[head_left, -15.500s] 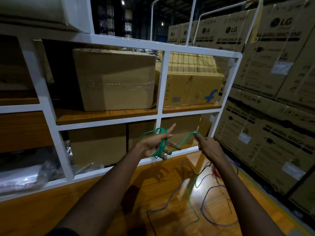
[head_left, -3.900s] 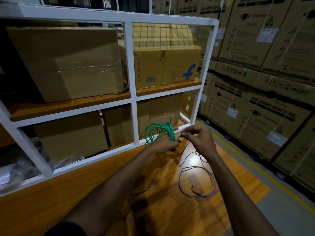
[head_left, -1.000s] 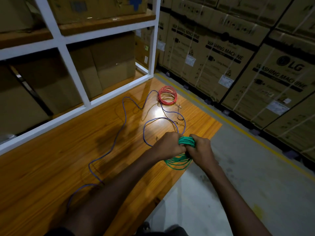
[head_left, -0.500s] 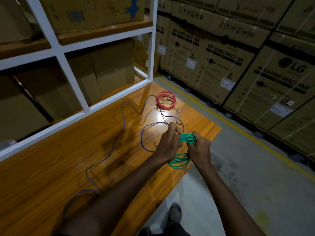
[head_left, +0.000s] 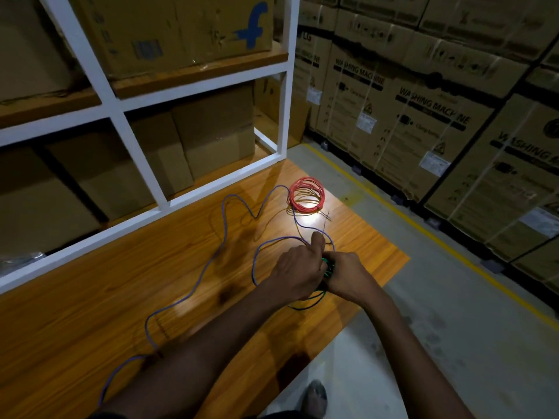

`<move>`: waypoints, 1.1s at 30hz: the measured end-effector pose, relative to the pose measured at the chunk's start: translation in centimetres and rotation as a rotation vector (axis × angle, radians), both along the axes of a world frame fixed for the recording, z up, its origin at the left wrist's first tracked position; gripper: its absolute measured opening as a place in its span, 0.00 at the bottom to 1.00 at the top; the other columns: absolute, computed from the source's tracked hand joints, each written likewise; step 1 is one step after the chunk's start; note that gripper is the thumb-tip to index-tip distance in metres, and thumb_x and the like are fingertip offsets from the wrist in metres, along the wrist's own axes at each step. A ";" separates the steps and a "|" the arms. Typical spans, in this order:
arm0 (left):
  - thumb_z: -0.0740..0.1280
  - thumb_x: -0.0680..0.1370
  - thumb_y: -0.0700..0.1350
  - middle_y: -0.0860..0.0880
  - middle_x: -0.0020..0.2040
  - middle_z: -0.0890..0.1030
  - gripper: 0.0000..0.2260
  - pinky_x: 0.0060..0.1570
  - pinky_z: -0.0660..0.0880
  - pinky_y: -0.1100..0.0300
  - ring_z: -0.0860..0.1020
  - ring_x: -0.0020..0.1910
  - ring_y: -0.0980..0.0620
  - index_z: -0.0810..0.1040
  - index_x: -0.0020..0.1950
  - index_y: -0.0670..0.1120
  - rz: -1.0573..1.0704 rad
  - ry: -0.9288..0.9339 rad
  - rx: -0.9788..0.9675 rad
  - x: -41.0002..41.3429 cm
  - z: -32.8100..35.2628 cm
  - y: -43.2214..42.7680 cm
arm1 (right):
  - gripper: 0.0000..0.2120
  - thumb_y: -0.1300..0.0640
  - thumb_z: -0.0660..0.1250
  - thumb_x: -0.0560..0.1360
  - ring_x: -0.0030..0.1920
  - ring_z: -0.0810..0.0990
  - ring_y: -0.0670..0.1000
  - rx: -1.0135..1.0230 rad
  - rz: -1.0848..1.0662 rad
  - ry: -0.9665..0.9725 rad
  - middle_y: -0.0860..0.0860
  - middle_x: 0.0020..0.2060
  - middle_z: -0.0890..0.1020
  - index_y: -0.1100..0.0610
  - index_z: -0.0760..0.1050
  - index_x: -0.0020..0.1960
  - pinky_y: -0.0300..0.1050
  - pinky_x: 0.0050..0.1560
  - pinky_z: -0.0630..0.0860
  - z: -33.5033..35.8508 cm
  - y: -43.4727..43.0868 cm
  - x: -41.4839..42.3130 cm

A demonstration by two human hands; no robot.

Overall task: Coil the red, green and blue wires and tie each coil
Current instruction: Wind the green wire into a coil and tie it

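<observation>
Held: green wire coil (head_left: 328, 265), centre-right of the frame, with the left hand (head_left: 298, 267) and right hand (head_left: 348, 276) both curled tight round it; less of it shows than half a second ago.
Unmoved: red wire coil (head_left: 306, 195), upper centre of the tabletop (head_left: 121, 297).
Still loose: blue wire (head_left: 223, 231), trailing left.

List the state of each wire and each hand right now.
red wire, coiled, lying on the table
green wire, coiled, held between both hands
blue wire, uncoiled, sprawled loose across the table
left hand, grips the green wire
right hand, grips the green wire
</observation>
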State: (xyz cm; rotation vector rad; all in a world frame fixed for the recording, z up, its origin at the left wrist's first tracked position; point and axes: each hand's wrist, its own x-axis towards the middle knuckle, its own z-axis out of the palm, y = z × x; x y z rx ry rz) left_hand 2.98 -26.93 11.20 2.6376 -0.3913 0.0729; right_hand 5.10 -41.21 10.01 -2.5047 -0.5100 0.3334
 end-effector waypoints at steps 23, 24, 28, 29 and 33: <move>0.54 0.81 0.56 0.55 0.24 0.69 0.21 0.31 0.65 0.58 0.68 0.25 0.59 0.68 0.28 0.55 0.058 0.339 -0.502 5.5 -2.2 -0.5 | 0.07 0.61 0.66 0.71 0.45 0.79 0.60 -0.107 -0.151 -0.247 0.56 0.40 0.81 0.54 0.82 0.45 0.50 0.34 0.72 -1.9 -1.1 6.2; 0.56 0.83 0.52 0.55 0.24 0.69 0.20 0.31 0.64 0.62 0.68 0.24 0.62 0.68 0.30 0.53 0.068 0.439 -0.627 5.5 -2.3 -0.4 | 0.06 0.61 0.66 0.70 0.44 0.77 0.59 -0.066 -0.161 -0.274 0.55 0.37 0.78 0.55 0.81 0.42 0.48 0.31 0.70 -2.3 -0.9 6.3; 0.55 0.82 0.51 0.57 0.24 0.74 0.19 0.31 0.65 0.69 0.70 0.25 0.64 0.71 0.33 0.48 0.025 0.697 -0.673 5.4 -3.2 0.4 | 0.05 0.58 0.62 0.65 0.42 0.73 0.55 0.014 -0.175 -0.355 0.48 0.29 0.74 0.52 0.76 0.33 0.42 0.24 0.60 -3.8 -0.3 6.5; 0.55 0.82 0.52 0.58 0.23 0.74 0.19 0.31 0.65 0.69 0.70 0.25 0.64 0.71 0.32 0.48 0.019 0.725 -0.637 5.3 -3.3 0.4 | 0.05 0.58 0.62 0.64 0.41 0.73 0.54 0.031 -0.183 -0.355 0.47 0.29 0.75 0.51 0.76 0.33 0.40 0.24 0.58 -4.1 -0.1 6.5; 0.54 0.73 0.60 0.54 0.24 0.73 0.18 0.36 0.65 0.60 0.70 0.26 0.60 0.69 0.30 0.50 0.111 0.647 -0.558 5.3 -4.4 0.1 | 0.07 0.52 0.58 0.65 0.40 0.72 0.52 0.077 -0.215 -0.301 0.47 0.30 0.77 0.48 0.75 0.33 0.40 0.27 0.60 -5.2 0.5 7.0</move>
